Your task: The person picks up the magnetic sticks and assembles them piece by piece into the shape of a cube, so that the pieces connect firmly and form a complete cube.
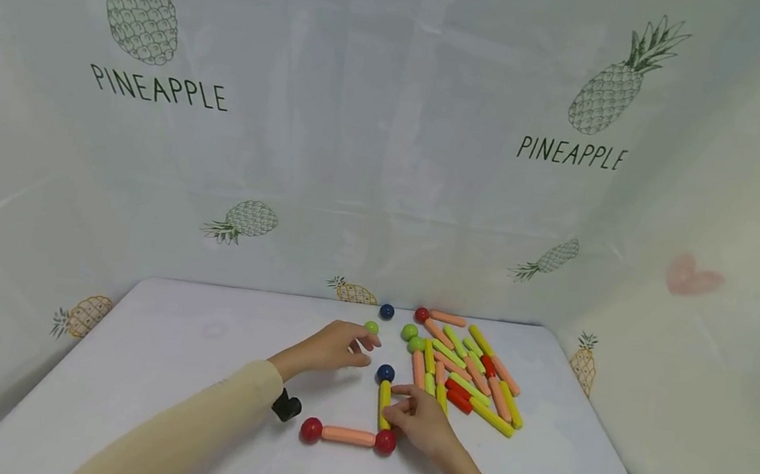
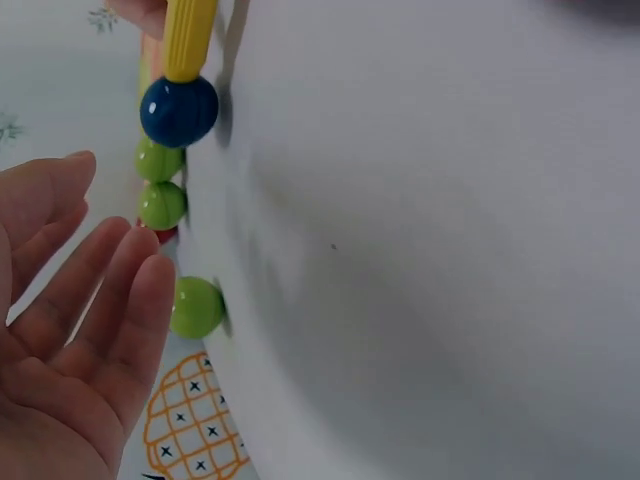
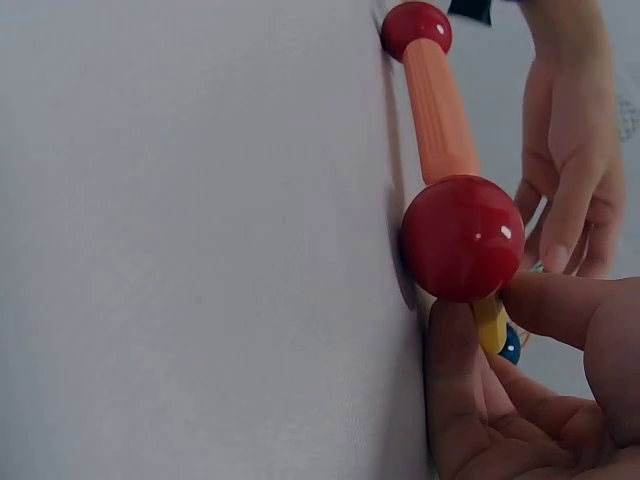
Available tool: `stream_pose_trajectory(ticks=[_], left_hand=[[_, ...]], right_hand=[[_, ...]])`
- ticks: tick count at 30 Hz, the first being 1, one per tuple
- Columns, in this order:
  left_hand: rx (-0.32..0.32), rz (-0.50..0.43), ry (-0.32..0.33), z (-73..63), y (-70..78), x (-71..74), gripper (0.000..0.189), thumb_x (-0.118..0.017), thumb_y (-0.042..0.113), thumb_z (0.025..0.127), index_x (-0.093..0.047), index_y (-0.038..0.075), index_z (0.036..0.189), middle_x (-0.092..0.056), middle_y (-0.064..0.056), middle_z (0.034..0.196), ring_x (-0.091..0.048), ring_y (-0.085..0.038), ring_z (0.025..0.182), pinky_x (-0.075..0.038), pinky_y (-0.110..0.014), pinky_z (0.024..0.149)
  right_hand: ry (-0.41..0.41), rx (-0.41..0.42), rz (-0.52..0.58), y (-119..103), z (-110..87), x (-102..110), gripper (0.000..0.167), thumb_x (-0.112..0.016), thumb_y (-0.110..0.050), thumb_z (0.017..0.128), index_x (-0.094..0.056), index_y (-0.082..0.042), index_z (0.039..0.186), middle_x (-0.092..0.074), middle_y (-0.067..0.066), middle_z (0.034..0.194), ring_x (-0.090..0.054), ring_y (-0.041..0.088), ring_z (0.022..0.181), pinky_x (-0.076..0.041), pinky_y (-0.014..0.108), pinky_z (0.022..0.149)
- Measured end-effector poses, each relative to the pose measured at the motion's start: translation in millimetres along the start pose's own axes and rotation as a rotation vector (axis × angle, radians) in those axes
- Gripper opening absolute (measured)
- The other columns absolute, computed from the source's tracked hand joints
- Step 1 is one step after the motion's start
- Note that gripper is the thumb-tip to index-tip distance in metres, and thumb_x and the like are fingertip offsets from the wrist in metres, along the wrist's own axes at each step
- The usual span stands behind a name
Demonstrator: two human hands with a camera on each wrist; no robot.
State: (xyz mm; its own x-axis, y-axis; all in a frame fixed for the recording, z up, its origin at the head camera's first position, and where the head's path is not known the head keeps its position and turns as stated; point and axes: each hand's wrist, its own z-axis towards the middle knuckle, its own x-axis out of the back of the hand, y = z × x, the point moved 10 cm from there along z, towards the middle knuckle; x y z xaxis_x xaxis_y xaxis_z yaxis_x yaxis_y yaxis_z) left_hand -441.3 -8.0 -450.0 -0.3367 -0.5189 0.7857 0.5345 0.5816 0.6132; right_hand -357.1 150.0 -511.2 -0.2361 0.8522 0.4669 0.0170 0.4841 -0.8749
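My right hand [image 1: 424, 426] pinches a yellow rod [image 1: 384, 403] between thumb and fingers, close to the red ball [image 1: 386, 442] at its near end. At the rod's far end sits a dark blue ball [image 1: 386, 373]. From that red ball an orange rod [image 1: 348, 436] runs left to another red ball [image 1: 310, 430], making an L on the table. My left hand [image 1: 332, 348] hovers left of the blue ball with fingers spread and nothing in them; in the left wrist view its fingertips are near a green ball [image 2: 197, 307].
Several loose orange, yellow, green and red rods [image 1: 470, 374] lie in a pile at the right. Two green balls [image 1: 409, 332], a red ball [image 1: 422, 316] and a blue ball [image 1: 386, 312] stand toward the back edge. A pineapple-printed curtain [image 1: 390, 151] hangs behind the white table [image 1: 194, 356].
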Motion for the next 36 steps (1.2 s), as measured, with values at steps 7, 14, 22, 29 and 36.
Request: stream_pose_trajectory(ticks=[7, 14, 22, 29, 36], left_hand=[[-0.057, 0.043, -0.021, 28.8, 10.3, -5.6, 0.033, -0.075, 0.015, 0.101, -0.07, 0.012, 0.134, -0.073, -0.009, 0.129, -0.07, -0.014, 0.107, -0.059, -0.028, 0.091], [-0.148, 0.096, -0.047, 51.5, 26.5, -21.3, 0.031, -0.073, 0.012, 0.102, -0.07, 0.01, 0.134, -0.071, -0.01, 0.133, -0.07, -0.021, 0.113, -0.057, -0.028, 0.095], [-0.177, 0.221, -0.065, 66.2, 32.0, -43.0, 0.032, -0.07, 0.015, 0.104, -0.071, 0.017, 0.137, -0.067, 0.001, 0.139, -0.068, -0.02, 0.121, -0.054, -0.028, 0.1], [-0.144, 0.207, -0.105, 66.9, 32.5, -57.8, 0.035, -0.065, 0.017, 0.107, -0.071, 0.029, 0.14, -0.059, 0.0, 0.15, -0.055, -0.019, 0.139, -0.048, -0.042, 0.113], [-0.191, 0.288, -0.067, 66.2, 37.1, -61.9, 0.036, -0.069, 0.016, 0.105, -0.071, 0.029, 0.138, -0.053, -0.002, 0.15, -0.056, -0.018, 0.134, -0.049, -0.037, 0.112]], right_hand=[[0.016, -0.045, -0.032, 6, -13.1, 11, 0.052, -0.081, -0.027, 0.096, -0.063, -0.004, 0.14, -0.071, 0.0, 0.091, -0.067, 0.017, 0.08, -0.059, 0.03, 0.078], [0.04, -0.073, -0.036, 14, -27.1, 25, 0.054, -0.081, -0.027, 0.096, -0.062, -0.002, 0.14, -0.07, 0.001, 0.091, -0.066, 0.018, 0.079, -0.058, 0.031, 0.076], [0.029, -0.082, -0.022, 20, -32.3, 29, 0.056, -0.082, -0.026, 0.096, -0.061, 0.001, 0.14, -0.071, 0.002, 0.09, -0.065, 0.018, 0.079, -0.058, 0.031, 0.075], [0.031, -0.087, -0.026, 24, -37.7, 34, 0.056, -0.082, -0.025, 0.095, -0.062, 0.001, 0.14, -0.07, 0.002, 0.09, -0.065, 0.018, 0.078, -0.056, 0.031, 0.074], [0.038, -0.098, -0.013, 25, -38.8, 34, 0.056, -0.082, -0.025, 0.095, -0.061, 0.001, 0.14, -0.071, 0.002, 0.09, -0.065, 0.018, 0.078, -0.056, 0.029, 0.072]])
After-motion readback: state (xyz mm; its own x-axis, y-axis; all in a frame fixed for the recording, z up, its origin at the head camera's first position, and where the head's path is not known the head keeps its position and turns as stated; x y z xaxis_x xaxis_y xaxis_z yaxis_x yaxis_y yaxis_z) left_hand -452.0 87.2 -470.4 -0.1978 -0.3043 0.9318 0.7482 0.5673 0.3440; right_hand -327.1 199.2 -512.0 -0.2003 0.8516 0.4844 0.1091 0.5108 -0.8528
